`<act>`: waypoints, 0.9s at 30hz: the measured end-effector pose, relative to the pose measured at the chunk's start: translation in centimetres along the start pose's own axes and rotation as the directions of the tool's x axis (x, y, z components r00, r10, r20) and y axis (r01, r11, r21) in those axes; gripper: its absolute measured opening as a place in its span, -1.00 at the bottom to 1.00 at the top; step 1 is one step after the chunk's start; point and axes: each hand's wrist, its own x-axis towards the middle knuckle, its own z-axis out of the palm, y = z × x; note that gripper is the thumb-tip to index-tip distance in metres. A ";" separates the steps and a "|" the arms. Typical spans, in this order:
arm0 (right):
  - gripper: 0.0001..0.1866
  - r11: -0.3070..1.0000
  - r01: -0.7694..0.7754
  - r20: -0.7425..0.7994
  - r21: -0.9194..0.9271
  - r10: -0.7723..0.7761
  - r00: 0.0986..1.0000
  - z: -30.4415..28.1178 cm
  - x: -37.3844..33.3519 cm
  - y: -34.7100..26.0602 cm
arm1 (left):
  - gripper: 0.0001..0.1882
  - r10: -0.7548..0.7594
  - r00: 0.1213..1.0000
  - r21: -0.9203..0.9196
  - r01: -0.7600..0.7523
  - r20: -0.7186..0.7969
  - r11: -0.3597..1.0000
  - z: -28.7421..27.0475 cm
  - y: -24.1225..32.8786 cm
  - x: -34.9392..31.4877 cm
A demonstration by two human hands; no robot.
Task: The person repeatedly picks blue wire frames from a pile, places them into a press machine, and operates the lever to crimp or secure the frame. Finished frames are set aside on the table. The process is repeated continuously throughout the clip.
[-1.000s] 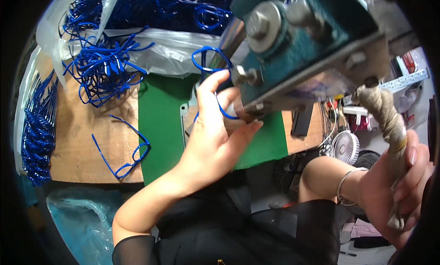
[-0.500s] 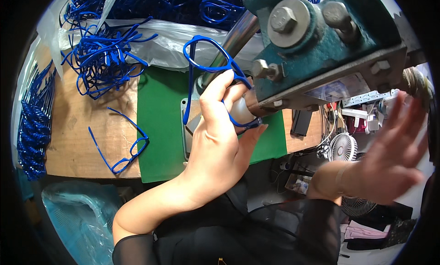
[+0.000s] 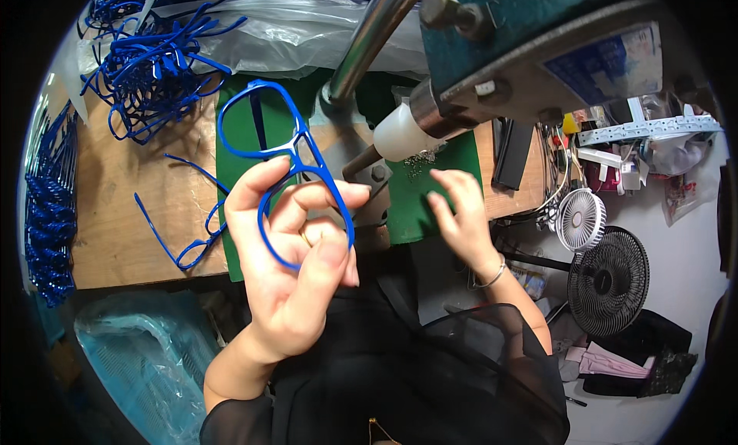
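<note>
My left hand (image 3: pixel 280 299) holds a blue eyeglass frame (image 3: pixel 295 143) up by its lower rim, thumb and fingers closed round it. No lenses show in the rims, and one temple arm extends behind. Beside the frame, a green hand press (image 3: pixel 500 83) reaches over with a white cylindrical tip (image 3: pixel 397 133) above a thin metal pin (image 3: pixel 357 165). My right hand (image 3: pixel 463 222), fingers apart and holding nothing, hovers by a small heap of tiny metal pieces (image 3: pixel 415 165) on the green mat (image 3: pixel 407 214). Their exact kind is too small to tell.
Another blue eyeglass frame (image 3: pixel 192 253) lies on the wooden table (image 3: pixel 108 245). Behind it is a tangled heap of blue frames (image 3: pixel 165 72); a stacked row (image 3: pixel 52 214) lines the left edge. Clear plastic sheeting (image 3: pixel 284 41) lies at the back. Right are a white fan (image 3: pixel 580 220) and black fan (image 3: pixel 609 281).
My left hand has drawn the eyeglass frame away from the press tip, left and toward me. My right hand has come down from the press's right side to the mat. The view has shifted.
</note>
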 end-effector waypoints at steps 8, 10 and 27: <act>-0.94 0.918 -0.277 -0.029 0.282 0.297 0.954 4.4 0.2 1.9 | -0.16 -0.109 0.994 -0.023 0.109 -0.004 0.994 0.9 0.9 -0.8; -0.93 0.948 -0.232 -0.037 0.219 0.246 0.969 4.6 0.3 1.9 | -0.36 -0.256 0.966 -0.206 0.258 0.034 0.944 0.2 1.5 -0.9; -0.90 0.734 -0.374 0.127 0.567 0.371 0.920 0.9 2.8 -1.0 | -0.52 -0.502 0.846 0.109 0.490 0.178 0.865 0.2 1.1 -1.7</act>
